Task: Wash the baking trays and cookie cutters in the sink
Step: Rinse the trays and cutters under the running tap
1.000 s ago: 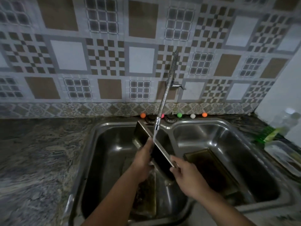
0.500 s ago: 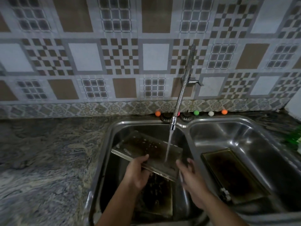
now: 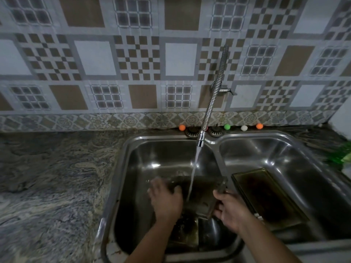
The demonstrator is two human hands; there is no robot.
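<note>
Your dark rectangular metal baking tray (image 3: pixel 201 194) sits under running water (left basin); a second stained tray (image 3: pixel 266 196) lies in the right basin.

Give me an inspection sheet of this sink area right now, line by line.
Surface: marbled stone counter around a steel double sink.
Job's things: tray under running water in left basin; another tray in right basin.
Clutter: small coloured balls behind sink; green bottle at right.
Hands: left hand blurred on tray; right hand grips tray's edge.
Cables: nothing seen; flexible faucet hose.
Surroundings: patterned tile wall.
</note>
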